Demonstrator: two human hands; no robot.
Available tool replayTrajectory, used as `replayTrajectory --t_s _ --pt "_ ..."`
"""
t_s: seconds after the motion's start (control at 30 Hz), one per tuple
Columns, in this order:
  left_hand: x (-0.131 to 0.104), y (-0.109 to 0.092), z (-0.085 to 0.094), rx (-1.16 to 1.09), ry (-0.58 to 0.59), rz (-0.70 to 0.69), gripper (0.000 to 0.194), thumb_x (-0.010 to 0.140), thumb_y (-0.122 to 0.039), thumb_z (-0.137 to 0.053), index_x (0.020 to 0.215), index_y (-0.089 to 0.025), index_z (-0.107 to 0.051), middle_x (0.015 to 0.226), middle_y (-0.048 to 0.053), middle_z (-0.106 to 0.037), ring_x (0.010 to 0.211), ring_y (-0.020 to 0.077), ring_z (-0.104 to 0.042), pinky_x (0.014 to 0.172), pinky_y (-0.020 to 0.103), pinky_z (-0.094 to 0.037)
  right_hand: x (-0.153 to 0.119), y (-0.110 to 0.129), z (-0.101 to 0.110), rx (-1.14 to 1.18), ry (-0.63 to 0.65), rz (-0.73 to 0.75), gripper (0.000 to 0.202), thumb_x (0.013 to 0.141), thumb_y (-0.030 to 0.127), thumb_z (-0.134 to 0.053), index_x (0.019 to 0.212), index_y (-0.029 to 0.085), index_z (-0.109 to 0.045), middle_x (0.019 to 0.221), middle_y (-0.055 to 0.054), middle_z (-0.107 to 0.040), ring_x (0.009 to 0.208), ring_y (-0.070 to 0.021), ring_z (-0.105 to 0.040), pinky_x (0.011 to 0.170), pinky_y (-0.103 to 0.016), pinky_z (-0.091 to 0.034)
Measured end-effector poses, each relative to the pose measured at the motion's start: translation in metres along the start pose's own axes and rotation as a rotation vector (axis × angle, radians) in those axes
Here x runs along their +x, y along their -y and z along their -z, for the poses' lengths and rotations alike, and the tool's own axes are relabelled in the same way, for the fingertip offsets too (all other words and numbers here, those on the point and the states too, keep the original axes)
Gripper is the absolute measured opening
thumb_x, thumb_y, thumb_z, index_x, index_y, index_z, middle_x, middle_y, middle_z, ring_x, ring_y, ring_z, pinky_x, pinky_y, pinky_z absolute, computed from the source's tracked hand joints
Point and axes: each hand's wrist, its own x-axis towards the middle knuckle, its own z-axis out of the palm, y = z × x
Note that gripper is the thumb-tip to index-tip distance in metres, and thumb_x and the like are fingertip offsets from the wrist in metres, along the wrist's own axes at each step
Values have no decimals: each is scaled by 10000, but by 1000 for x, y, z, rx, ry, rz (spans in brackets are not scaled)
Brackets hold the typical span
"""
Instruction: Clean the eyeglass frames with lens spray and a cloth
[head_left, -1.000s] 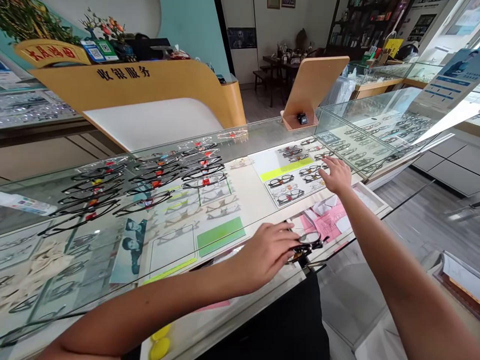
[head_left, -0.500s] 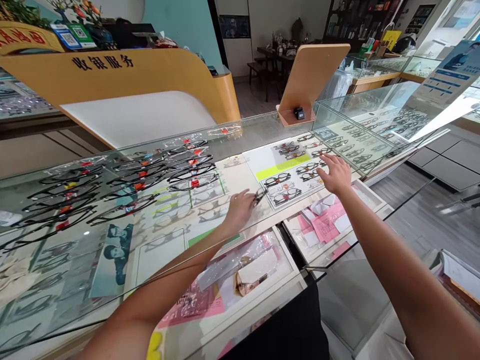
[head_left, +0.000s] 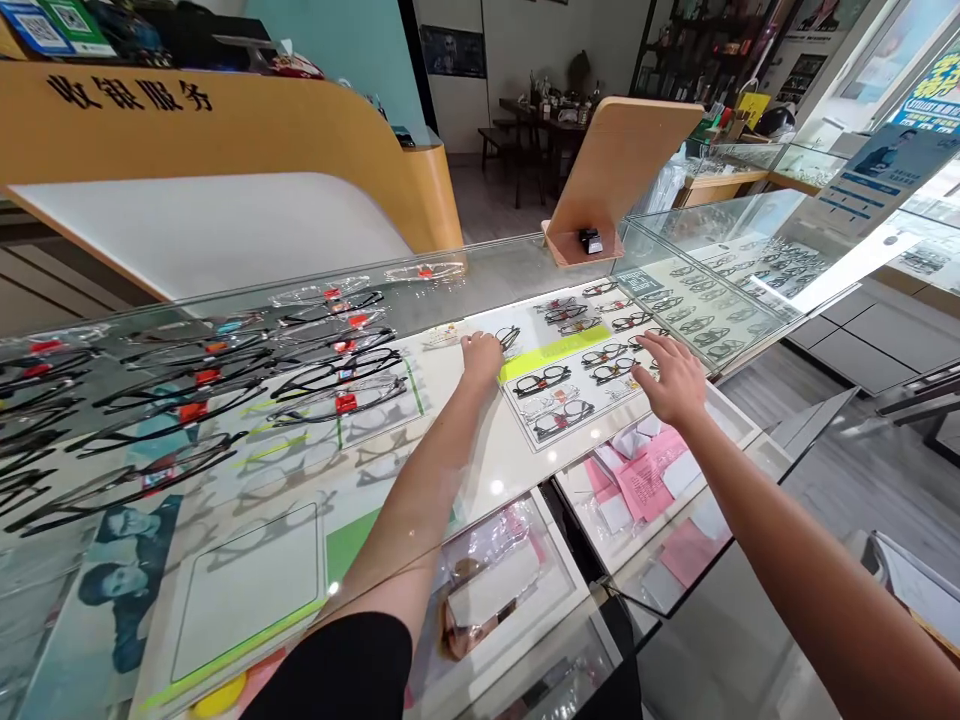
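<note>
Left hand: the person's left hand (head_left: 484, 358) reaches over the counter, just beside the left end of the yellow strip; its fingers are bunched together, closed on a pair of glasses.
Held glasses: the held glasses (head_left: 509, 339) poke out past the fingers on the side facing the yellow strip (head_left: 555, 352), partly hidden by the hand.
Right hand: the right hand (head_left: 673, 380) is to the right of the yellow strip, fingers a little spread and apart, palm down, near the end of the rows; I can't tell whether the fingertips touch a frame there.
Dark frames: the dark frames (head_left: 543, 380) sit folded on the white board (head_left: 517, 425), on the near side of the yellow strip.
Upper frames: a small bunch of upper frames (head_left: 564, 314) lies just past the yellow strip.
Drawers: the right drawer (head_left: 746, 440), nearer me than the yellow strip, stands open with pink paper (head_left: 651, 478) in it; the left drawer (head_left: 559, 625) beside it, also open, has clear bags and a white box (head_left: 495, 585).
Tagged glasses: rows of tagged glasses (head_left: 341, 400) with red labels spread out well left of the yellow strip.
Mirror stand: the wooden stand (head_left: 626, 160) leans back beyond the yellow strip, a small black object (head_left: 590, 241) on its base.
Desk: the yellow-brown desk (head_left: 247, 135) curves along behind everything, far left of the yellow strip.
</note>
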Motion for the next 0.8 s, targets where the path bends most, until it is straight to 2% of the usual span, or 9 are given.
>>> replayTrajectory --t_s 0.13,0.27,0.47,0.63,0.8 --pt "17 -5 -25 -31 -16 29 266 1064 -240 -560 1047 -183 -820 1295 211 -778 1429 419 -562 1250 622 -337 -1 0 0 24 -17 2 575 1035 470 -537 1553 287 -704 1675 -65 -663 1552 -411 -549 1213 -628 -463" --pt "19 -3 -39 -63 -15 29 209 1011 -303 -662 1085 -204 -830 1360 184 -782 1548 443 -481 1295 618 -299 -2 1 1 30 -19 12 566 1036 467 -536 1548 296 -708 1670 -63 -666 1552 -414 -554 1212 -634 -464" --pt "11 7 -40 -107 -64 31 276 1031 -351 -617 1115 -223 -847 1643 142 -648 1677 428 -349 1345 623 -243 -1 2 4 8 9 1 574 1045 463 -527 1559 273 -699 1680 -65 -656 1565 -409 -552 1222 -640 -471" --pt "12 11 -39 -156 -102 48 264 1023 -325 -610 1064 -257 -862 1586 119 -693 1657 392 -388 1338 602 -275 -2 2 4 -2 8 2 567 1052 457 -527 1566 280 -688 1681 -60 -657 1565 -404 -558 1220 -640 -479" --pt "16 2 -44 -194 -131 72 265 1032 -327 -605 1042 -262 -862 1562 107 -705 1643 374 -400 1342 583 -285 -1 2 4 -43 23 4 558 1068 461 -514 1580 304 -672 1694 -48 -645 1566 -398 -556 1212 -620 -497"
